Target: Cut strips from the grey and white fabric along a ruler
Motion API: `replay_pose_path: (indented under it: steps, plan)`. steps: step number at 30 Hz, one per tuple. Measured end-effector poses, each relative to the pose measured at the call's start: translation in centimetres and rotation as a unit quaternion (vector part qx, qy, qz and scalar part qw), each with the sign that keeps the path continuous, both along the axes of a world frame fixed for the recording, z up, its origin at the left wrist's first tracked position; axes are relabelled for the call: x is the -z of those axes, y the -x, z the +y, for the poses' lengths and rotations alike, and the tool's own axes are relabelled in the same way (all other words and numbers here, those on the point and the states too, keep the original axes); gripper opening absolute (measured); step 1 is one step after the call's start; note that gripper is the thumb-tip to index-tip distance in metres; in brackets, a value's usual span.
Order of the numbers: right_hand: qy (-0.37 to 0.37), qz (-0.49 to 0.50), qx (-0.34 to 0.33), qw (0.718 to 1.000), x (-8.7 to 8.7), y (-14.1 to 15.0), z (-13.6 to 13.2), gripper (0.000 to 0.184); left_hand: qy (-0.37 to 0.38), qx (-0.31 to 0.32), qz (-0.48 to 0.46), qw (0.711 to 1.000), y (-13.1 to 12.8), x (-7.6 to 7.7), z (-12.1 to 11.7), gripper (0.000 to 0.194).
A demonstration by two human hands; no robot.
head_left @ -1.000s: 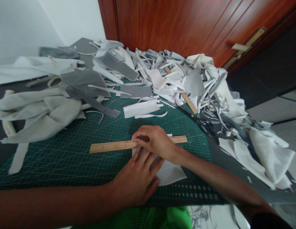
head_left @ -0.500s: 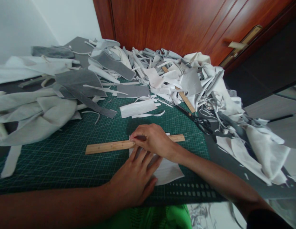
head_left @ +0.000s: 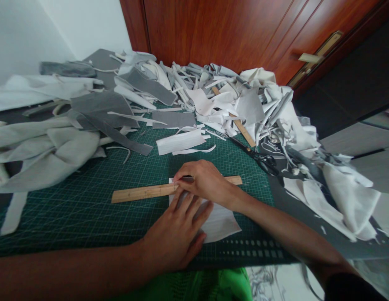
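A wooden ruler [head_left: 141, 193] lies slightly aslant on the green cutting mat [head_left: 87, 221], over the upper part of a white piece of fabric [head_left: 222, 223]. My left hand [head_left: 178, 230] is spread flat on that fabric, its fingertips reaching the ruler's edge. Above it, my right hand [head_left: 202, 179] is closed in a pinch at the ruler, thumb and forefinger together near the fabric's upper left corner. Whatever those fingers hold is hidden. Beyond the hands lie a white fabric strip [head_left: 181, 142] and a grey fabric piece [head_left: 174, 120].
Black-handled scissors [head_left: 266, 163] lie at the mat's right. A heap of white and grey scraps [head_left: 209, 79] runs along the back, with a second wooden ruler [head_left: 244, 133] partly buried. Crumpled cloth [head_left: 47, 154] covers the left. A red-brown door [head_left: 213, 33] stands behind.
My right hand's fingertips have shifted slightly right along the ruler, showing a little more of the fabric's corner. My left hand, the ruler and the scraps stay essentially in place.
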State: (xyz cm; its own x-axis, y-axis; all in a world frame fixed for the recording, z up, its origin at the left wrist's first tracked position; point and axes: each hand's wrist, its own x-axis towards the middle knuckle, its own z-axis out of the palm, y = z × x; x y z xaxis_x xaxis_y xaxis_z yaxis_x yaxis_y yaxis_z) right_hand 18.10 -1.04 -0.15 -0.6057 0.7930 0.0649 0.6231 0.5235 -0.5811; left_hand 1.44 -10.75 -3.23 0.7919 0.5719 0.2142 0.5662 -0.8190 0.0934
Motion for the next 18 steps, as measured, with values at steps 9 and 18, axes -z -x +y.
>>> replay_pose_path:
  steps: [9,18]
  plan:
    - [0.007,-0.031,0.006,0.999,-1.0,-0.2,0.1,0.013,0.008,0.002,0.005,1.0,0.0,-0.1,0.0,0.061]
    - [0.003,-0.055,0.003,0.998,-1.7,-0.6,0.2,0.011,0.012,0.002,0.017,1.0,0.0,-0.3,0.1,0.061]
